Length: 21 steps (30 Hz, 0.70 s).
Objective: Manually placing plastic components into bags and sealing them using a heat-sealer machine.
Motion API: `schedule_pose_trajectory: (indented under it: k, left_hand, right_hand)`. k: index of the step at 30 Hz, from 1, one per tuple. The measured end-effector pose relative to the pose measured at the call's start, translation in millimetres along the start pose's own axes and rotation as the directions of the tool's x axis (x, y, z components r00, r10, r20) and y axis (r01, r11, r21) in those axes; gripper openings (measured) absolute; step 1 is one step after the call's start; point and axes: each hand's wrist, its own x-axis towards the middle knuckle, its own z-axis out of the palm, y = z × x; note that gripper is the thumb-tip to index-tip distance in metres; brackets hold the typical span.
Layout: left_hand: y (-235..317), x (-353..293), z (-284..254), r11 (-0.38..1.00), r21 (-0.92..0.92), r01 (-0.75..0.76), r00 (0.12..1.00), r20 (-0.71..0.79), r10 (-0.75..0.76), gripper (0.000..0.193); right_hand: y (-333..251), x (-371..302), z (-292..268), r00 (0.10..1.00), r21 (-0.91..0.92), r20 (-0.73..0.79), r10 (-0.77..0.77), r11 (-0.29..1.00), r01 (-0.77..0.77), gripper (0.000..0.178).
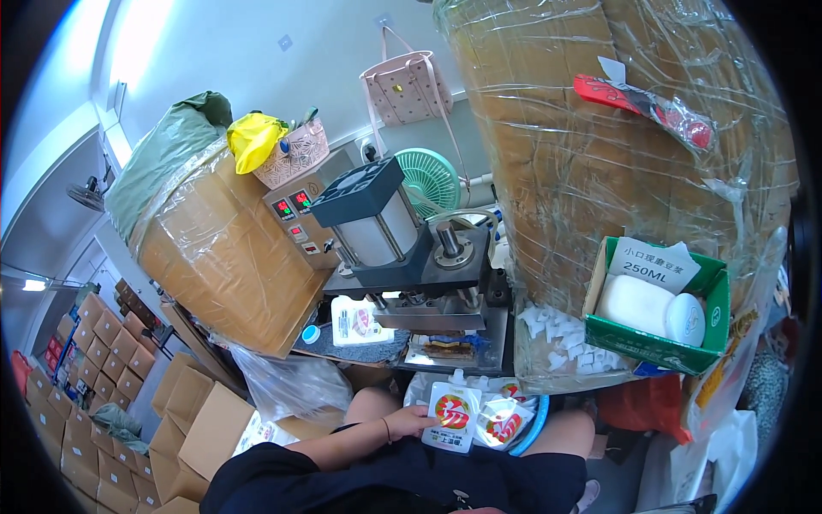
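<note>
White plastic pouch [452, 418] with a red emblem, held spout upward above the seated person's lap: from where I stand, the left hand's [413, 422] fingers close on its left edge; the right hand's fingers cannot be made out. More pouches [503, 424] lie just beside, within a blue rim [541, 420]. Beyond stands a metal press [407, 267].

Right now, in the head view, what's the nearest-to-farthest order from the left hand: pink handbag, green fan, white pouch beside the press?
1. White pouch: left of the press, ahead of the left hand.
2. Green fan: behind the press.
3. Pink handbag: hanging above the fan.
</note>
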Motion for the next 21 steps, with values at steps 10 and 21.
schedule_pose_trajectory:
  k: [10,21]
  left_hand:
    - [14.3,-10.0,8.6,1.0,-0.017,0.005,1.0,0.017,-0.004,0.032]
    - [-24.1,14.3,-15.6,0.942,0.241,-0.236,0.956,-0.117,0.269,0.025]
  right_hand:
    - [-15.3,29.0,-13.4,0.997,-0.077,0.064,-0.037,0.996,0.041,0.027]
    - [-26.9,37.5,-37.6,0.984,-0.175,0.173,-0.047,0.982,0.078,0.027]
